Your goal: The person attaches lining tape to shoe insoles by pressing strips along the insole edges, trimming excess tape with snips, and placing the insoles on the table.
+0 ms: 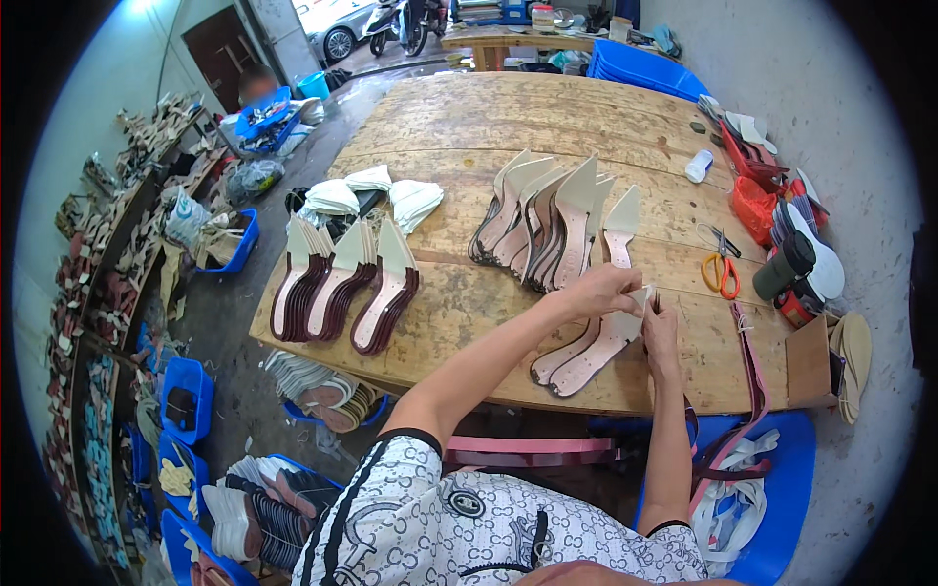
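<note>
Near the table's front edge, both hands are at the pale toe end of a pinkish shoe insole point(604, 354). My left hand point(608, 290) pinches its tip from the left. My right hand point(660, 332) is closed at the insole's right edge, with something small and dark at its fingertips. A second insole point(554, 367) lies against it on the left. Beyond my left hand, a single insole point(620, 223) points away from me. To its left stands a row of dark-edged insoles point(576, 210). Farther left are three stacks of maroon-edged insoles point(386, 298).
Orange-handled scissors point(721, 275) lie right of my hands on the wooden table point(430, 127). A dark cup point(785, 264), a red bag point(752, 208) and a cardboard box point(813, 366) line the right side. Pink strips point(747, 391) hang into a blue bin point(787, 508). A person point(259, 93) is at far left.
</note>
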Available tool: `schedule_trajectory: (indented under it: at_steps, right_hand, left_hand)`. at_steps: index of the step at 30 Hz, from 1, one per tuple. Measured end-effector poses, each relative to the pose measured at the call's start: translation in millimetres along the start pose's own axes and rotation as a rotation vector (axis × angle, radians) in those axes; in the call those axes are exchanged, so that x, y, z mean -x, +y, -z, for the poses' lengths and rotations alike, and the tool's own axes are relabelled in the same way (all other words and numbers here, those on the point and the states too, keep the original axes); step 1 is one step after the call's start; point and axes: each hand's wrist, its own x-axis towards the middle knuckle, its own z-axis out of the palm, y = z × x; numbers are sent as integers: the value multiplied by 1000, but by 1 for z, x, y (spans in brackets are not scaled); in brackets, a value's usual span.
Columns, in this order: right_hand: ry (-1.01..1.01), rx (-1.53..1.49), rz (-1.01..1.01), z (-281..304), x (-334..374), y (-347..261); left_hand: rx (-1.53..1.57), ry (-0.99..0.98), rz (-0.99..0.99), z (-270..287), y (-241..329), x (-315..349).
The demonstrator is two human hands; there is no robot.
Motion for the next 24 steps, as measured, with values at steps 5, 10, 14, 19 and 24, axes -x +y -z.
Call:
schedule_trajectory:
  at_steps: [5,10,14,19,24]
  right_hand:
    - [-43,-160,3,-31,-9,-46]
    - [179,354,274,-35,-57,-34]
    - [31,65,94,0,-70,4]
    - [229,181,310,-3,-34,-34]
    - [-121,-294,-48,-58,91,-88]
  left_hand:
    - [108,62,-62,41,31,30]
    - [121,360,-384,50,93,76]
    - [103,559,-498,71,137,114]
    - [535,1022,82,53,81,133]
    - [751,1099,306,20,47,150]
